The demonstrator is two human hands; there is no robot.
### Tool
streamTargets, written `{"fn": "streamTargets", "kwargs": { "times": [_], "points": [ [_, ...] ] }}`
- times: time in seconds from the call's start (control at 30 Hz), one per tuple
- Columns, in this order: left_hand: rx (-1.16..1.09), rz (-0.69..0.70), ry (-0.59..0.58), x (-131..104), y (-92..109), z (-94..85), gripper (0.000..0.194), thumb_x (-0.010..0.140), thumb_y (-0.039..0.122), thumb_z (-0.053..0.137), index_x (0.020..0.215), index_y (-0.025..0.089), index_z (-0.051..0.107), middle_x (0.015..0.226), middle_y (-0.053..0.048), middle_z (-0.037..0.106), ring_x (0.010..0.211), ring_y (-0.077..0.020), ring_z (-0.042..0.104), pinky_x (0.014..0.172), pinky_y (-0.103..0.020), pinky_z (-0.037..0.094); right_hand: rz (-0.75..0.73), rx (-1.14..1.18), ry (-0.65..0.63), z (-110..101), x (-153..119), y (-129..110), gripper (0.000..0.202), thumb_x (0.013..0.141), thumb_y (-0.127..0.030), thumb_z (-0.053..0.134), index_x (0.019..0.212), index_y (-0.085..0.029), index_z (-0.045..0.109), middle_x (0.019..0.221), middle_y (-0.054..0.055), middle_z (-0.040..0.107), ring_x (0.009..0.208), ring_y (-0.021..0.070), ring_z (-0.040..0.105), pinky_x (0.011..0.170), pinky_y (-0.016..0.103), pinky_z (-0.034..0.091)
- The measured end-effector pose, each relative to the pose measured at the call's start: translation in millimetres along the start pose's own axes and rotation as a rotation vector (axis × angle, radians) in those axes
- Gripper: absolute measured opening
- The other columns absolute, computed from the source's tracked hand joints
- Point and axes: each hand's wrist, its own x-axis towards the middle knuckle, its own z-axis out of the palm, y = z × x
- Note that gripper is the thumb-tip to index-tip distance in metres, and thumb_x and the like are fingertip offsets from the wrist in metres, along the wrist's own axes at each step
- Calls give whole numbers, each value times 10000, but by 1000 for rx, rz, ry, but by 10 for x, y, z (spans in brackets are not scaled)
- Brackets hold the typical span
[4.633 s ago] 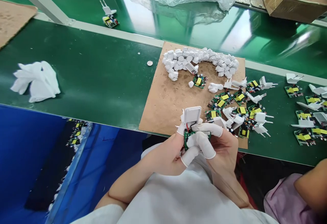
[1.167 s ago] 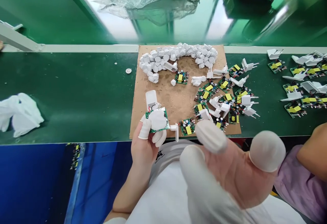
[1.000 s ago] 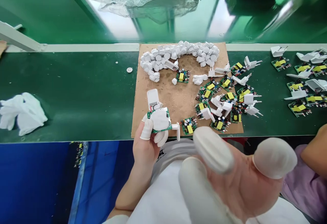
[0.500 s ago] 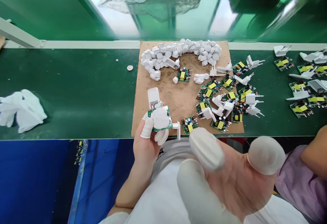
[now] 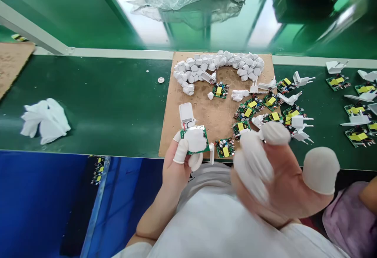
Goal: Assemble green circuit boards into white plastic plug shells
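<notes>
My left hand, with white finger cots on its fingertips, is closed on a green circuit board by its lower left edge. A flat white putty-like patch covers most of the board's upturned face. Wires run from the board to a white plastic plug casing beyond it. Nearer to the camera, my right hand is raised with the palm showing. Its cot-covered fingers and thumb are apart, somewhat blurred, and no object shows in them. It hides some of the boards behind it.
A cardboard sheet bears an arc of white lumps and several boards with plugs. More boards lie at right. Crumpled white gloves lie at left. A person's purple clothing shows at lower right.
My right hand has drawn back from the camera, its fingers now bent up over the boards. The whole view has shifted, with the bench sitting farther right. The left hand keeps its hold on the board.
</notes>
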Motion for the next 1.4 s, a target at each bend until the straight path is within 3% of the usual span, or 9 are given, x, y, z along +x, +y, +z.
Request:
{"fn": "streamTargets", "kwargs": {
  "times": [0.1,0.3,0.53,0.7,0.87,1.07,1.13,1.23,1.4],
  "points": [
    [36,2,-65,-51,-27,17,375,871,530,811,1089,234,732,573,56,515,452,-101,419,436,-248,352,-161,-195,76,-196,135,230,308,857,-470,833,1118,-318,773,923,2,703,630,133,575,583,272,553],
    [109,12,-242,-105,-57,17,471,969,567,681,1290,223,660,711,26,559,565,-102,440,532,-239,383,80,-303,-185,-279,129,448,360,989,-360,726,1342,-292,695,1035,38,810,614,137,698,601,291,631],
    [185,96,-352,-115,-65,65,461,1056,523,551,1422,244,581,716,61,402,556,-99,276,540,-246,370,-108,-413,-254,-351,72,445,478,990,-188,721,1431,-367,679,1350,45,761,1180,226,750,1011,342,638],
    [139,52,-366,-95,-93,7,454,1029,519,605,1377,230,638,755,24,521,626,-122,395,600,-246,429,-63,-393,-256,-407,101,471,455,1005,-220,709,1438,-353,676,1390,61,750,1255,257,733,1047,377,626],
    [257,101,-411,-81,-21,-12,481,1021,420,634,1461,230,602,1127,-82,706,1009,-220,651,959,-343,550,-97,-394,-282,-376,116,412,436,985,-345,739,1419,-321,704,1262,83,804,1150,288,782,960,410,674],
    [325,138,-459,-41,6,20,437,1021,350,624,1437,221,659,1342,-107,719,1305,-286,644,1197,-399,443,-292,-551,9,-341,142,472,156,941,-270,781,1067,-300,867,989,56,864,862,240,828,758,345,701],
    [327,210,-442,-33,-48,27,455,1052,407,565,1464,227,628,1308,-111,739,1251,-279,679,1134,-397,501,-300,-561,27,-323,145,491,125,939,-277,779,1022,-283,873,948,62,863,833,240,825,768,358,701],
    [420,367,-337,-31,-148,21,454,1102,425,436,1480,229,594,1076,-95,786,905,-215,735,908,-349,593,-269,-550,-52,-278,144,493,150,947,-300,768,1065,-286,860,982,69,859,837,231,819,746,336,691],
    [565,485,-245,-23,-251,-33,437,1109,401,411,1455,206,595,789,-42,720,583,-161,591,648,-292,554,-257,-545,-68,-233,150,508,146,983,-330,724,1048,-273,842,1007,78,848,867,226,807,762,331,676]
  ]
}}
